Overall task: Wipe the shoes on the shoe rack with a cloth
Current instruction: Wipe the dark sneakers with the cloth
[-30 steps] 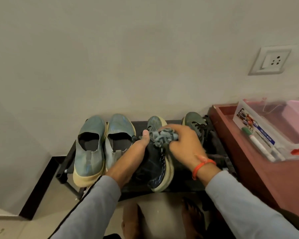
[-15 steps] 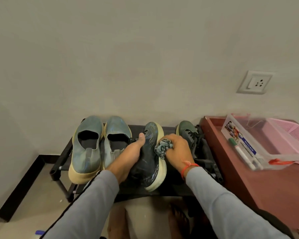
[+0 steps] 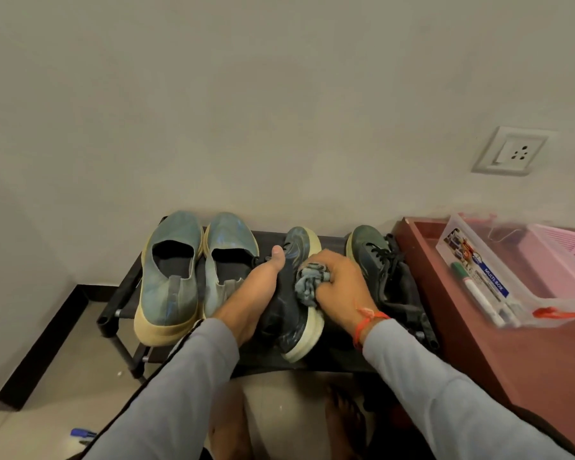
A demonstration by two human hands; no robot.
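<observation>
Head view. At the right edge of the frame a clear plastic box [image 3: 498, 277] with a "MULTI-BOX" label sits on a reddish-brown counter [image 3: 512, 356]. Inside it lie markers [image 3: 478, 295], one with a green cap, running from upper left to lower right along the box's near wall. A pink basket [image 3: 565, 257] stands just behind the box; what it contains cannot be made out.

In the lower centre stands the black shoe rack [image 3: 120, 300] against the wall. On its top shelf, left to right, lie two blue slip-on shoes [image 3: 173, 277] side by side, a dark sneaker [image 3: 289, 313] with a pale sole, and a second dark laced sneaker [image 3: 379, 267] just beside the counter. All have their long axes running from the lower frame up toward the wall, toes at the wall. The held sneaker is rolled onto its side, sole facing right.

The left hand [image 3: 256, 293] has its grip closed round that sneaker's left side, thumb up on the toe area. The right hand [image 3: 339, 287] has its grip bunched round a grey-blue cloth [image 3: 309, 282], pressing it against the sneaker's sole edge. An orange thread circles the right wrist.
</observation>
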